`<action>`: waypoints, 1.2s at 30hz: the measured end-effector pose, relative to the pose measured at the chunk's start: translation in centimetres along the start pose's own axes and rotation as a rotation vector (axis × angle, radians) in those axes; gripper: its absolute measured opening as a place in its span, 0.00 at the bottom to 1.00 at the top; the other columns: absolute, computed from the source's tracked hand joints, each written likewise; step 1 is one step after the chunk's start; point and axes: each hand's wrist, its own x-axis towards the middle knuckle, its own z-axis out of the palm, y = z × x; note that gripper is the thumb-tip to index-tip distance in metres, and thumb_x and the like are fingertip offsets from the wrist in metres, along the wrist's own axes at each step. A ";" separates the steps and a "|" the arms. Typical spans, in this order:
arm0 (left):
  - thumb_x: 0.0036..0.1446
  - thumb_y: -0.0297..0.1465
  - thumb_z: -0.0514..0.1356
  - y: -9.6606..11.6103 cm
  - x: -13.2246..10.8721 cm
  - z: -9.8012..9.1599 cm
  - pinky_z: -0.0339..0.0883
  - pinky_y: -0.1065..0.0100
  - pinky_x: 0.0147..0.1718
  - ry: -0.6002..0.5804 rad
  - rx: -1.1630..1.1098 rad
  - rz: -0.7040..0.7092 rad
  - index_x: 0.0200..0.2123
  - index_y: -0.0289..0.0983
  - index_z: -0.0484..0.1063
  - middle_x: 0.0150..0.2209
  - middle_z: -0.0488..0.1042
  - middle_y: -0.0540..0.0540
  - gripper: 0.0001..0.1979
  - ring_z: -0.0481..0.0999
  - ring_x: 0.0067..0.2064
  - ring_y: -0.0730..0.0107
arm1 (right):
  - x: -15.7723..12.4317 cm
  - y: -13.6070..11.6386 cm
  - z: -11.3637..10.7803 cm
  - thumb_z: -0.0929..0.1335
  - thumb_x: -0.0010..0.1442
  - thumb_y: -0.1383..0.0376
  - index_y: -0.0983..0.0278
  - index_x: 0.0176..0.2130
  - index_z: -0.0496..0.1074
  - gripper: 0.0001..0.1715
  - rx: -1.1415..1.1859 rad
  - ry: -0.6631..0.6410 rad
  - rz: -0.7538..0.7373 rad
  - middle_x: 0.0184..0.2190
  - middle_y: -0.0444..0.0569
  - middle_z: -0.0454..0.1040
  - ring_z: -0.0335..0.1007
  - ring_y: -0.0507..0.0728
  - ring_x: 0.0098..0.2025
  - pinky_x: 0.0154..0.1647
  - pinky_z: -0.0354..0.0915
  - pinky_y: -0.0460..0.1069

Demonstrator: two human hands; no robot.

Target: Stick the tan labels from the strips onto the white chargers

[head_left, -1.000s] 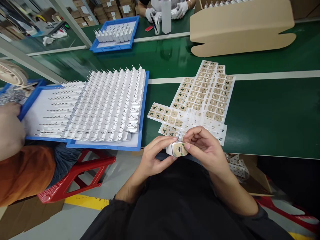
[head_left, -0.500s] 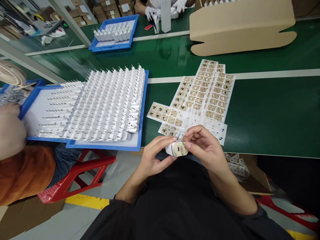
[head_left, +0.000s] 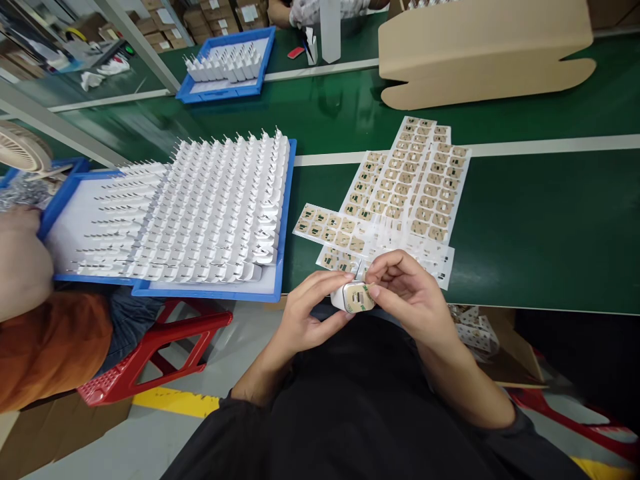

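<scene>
left hand point(head_left: 313, 310): fingers grasping a white adapter point(head_left: 339, 300) by its sides, before the counter's point(head_left: 540, 227) near edge; right hand point(head_left: 413, 300): thumb touching the tan label point(head_left: 364, 305) on the adapter's face, grip cannot be told; overlapping label sheets point(head_left: 390, 197) lie beyond; at left, a blue tray point(head_left: 284, 230) bears rows of pronged white units point(head_left: 215, 213); farther off, a smaller blue tray point(head_left: 220, 95), cardboard box point(head_left: 485, 53)

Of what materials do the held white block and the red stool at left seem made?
White block: probably hard plastic with smooth, satin finish; its side looks evenly white, the edges rounded.

Red stool: likely moulded plastic, fairly glossy, since it catches pale highlights.
</scene>
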 end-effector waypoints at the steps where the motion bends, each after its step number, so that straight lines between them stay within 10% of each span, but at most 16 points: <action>1: 0.61 0.29 0.67 0.0 0.0 0.0 0.77 0.58 0.51 0.001 0.000 0.001 0.59 0.41 0.72 0.52 0.81 0.39 0.23 0.81 0.52 0.57 | 0.0 0.0 0.0 0.74 0.63 0.60 0.59 0.41 0.72 0.09 0.002 0.000 -0.002 0.31 0.44 0.73 0.70 0.52 0.32 0.32 0.69 0.46; 36: 0.60 0.26 0.68 -0.6 -0.3 0.1 0.77 0.58 0.51 0.056 0.120 0.101 0.60 0.42 0.71 0.52 0.80 0.39 0.26 0.81 0.53 0.59 | -0.5 0.5 0.8 0.73 0.63 0.68 0.58 0.48 0.72 0.14 -0.406 0.093 -0.210 0.33 0.42 0.72 0.70 0.51 0.31 0.33 0.72 0.46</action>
